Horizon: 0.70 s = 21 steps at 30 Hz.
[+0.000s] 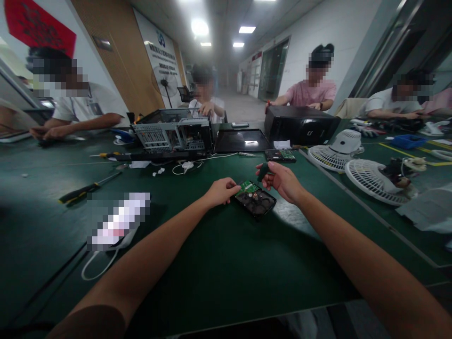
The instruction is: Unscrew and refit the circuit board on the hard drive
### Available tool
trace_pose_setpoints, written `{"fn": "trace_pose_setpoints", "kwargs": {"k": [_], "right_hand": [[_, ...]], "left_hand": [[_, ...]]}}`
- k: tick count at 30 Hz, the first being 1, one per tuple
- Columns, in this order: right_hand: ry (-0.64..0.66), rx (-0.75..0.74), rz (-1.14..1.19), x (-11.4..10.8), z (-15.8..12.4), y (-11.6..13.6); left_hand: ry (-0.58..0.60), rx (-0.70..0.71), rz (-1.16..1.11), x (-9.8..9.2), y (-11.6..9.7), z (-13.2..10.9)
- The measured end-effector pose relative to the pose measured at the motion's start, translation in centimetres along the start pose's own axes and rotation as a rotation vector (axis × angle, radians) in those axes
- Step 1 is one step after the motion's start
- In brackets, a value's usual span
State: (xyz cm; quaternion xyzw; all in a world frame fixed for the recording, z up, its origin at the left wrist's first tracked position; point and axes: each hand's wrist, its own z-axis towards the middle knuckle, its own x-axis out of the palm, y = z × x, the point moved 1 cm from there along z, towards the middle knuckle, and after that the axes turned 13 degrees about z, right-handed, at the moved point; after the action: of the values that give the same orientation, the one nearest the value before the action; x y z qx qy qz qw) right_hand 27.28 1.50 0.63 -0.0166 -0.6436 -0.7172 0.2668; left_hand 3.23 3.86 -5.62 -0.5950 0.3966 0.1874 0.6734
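Note:
A hard drive [259, 201], dark with a green circuit board at its far left part, lies on the green table in front of me. My left hand [222, 190] pinches its left edge between thumb and fingers. Above the drive's far right corner, my right hand [282, 181] is closed around the dark green handle of a screwdriver [263, 172]. The screwdriver points down toward the circuit board; whether its tip touches cannot be made out. A second hard drive [280, 155] with a green board lies farther back.
An opened computer case [173, 134] and a black case [302, 125] stand at the back, with co-workers behind them. White fan parts [332, 155] lie at the right. On the left are a yellow-black screwdriver [88, 188] and a phone [120, 221] with a white cable.

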Motion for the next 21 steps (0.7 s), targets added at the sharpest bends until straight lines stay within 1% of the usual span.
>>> {"fn": "trace_pose_setpoints", "kwargs": {"k": [7, 14, 21], "right_hand": [[-0.027, -0.014, -0.02, -0.07, -0.01, 0.03], [-0.004, -0.053, -0.142, -0.47, -0.03, 0.41], [0.0, -0.008, -0.079, -0.45, -0.03, 0.29]], "left_hand": [[0.003, -0.022, 0.004, -0.08, -0.15, -0.04], [0.009, -0.035, 0.008, -0.04, -0.26, -0.07], [0.001, -0.032, 0.013, -0.01, -0.26, -0.09]]}}
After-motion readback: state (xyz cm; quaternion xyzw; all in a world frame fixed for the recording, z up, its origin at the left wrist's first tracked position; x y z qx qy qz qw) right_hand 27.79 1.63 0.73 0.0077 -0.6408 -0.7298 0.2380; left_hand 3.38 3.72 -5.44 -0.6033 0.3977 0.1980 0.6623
